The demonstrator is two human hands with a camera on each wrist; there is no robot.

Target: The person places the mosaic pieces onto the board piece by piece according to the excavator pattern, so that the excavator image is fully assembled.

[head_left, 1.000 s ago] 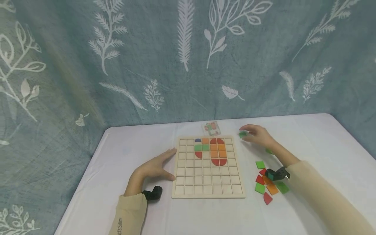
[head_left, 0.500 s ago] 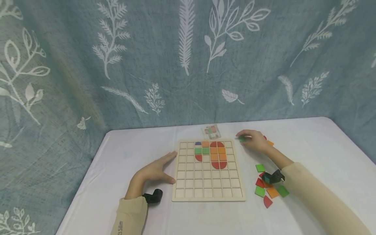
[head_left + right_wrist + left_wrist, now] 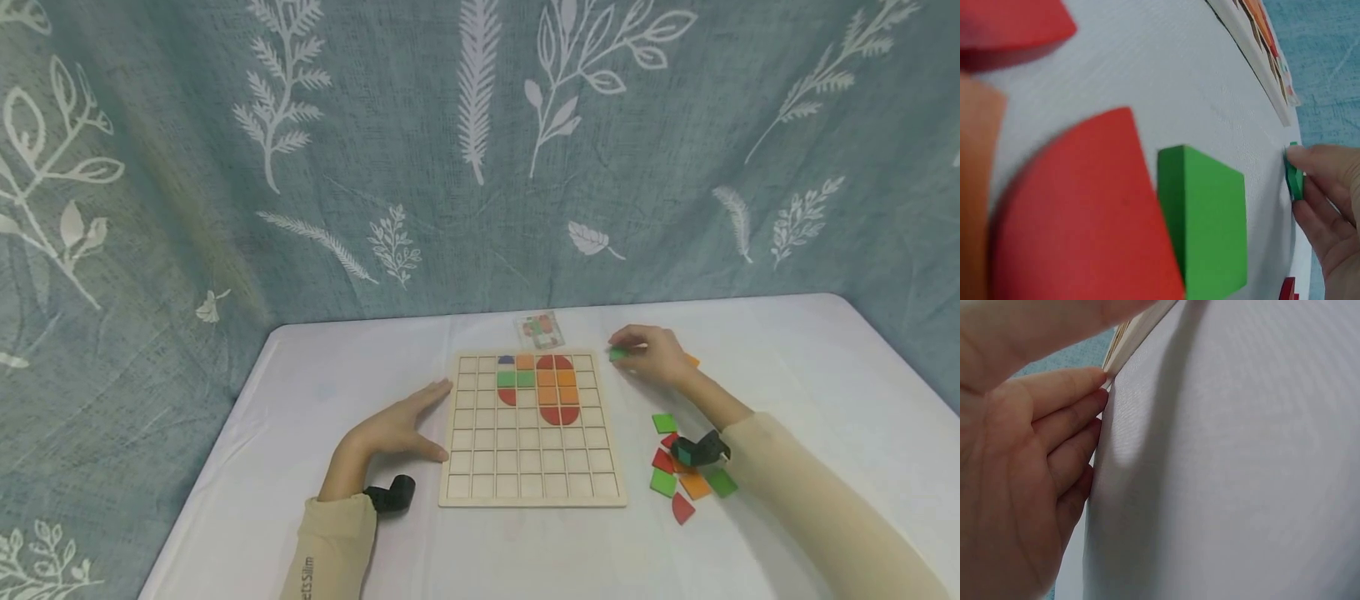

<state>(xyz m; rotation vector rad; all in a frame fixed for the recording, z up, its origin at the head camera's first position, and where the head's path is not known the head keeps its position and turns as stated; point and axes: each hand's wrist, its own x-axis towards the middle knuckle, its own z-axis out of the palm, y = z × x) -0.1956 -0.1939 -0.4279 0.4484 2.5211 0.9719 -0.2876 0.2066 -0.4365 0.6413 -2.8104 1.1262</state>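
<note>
"Two hands at the table (image 3: 570,554): what's in them?"

"Right hand (image 3: 654,353): a green tile (image 3: 617,354), pinched between thumb and fingers. Left hand (image 3: 397,426): nothing in its grasp, thumb spread wide from the fingers, tips against the left edge of the board (image 3: 519,502)."

"How does the tile look?"

"Plain green and flat. From the right wrist it shows nearly edge-on, a slim strip part covered by the fingers, so I can't tell its full outline."

"Where is it?"

"Just beside the board's far right corner. Whether it touches the table, I can't tell."

"And the board?"

"Pale, ruled into squares. A blue piece (image 3: 506,360) and an orange piece (image 3: 524,362) sit above two green squares (image 3: 507,379), with a red quarter-circle (image 3: 508,397) below the left one. Beside those, four orange squares (image 3: 547,395) run between rounded red pairs (image 3: 550,415)."

"Anything else?"

"Loose pieces (image 3: 663,482) right of the board, red, orange and green. A printed card (image 3: 539,327) lies just beyond its far edge."
</note>
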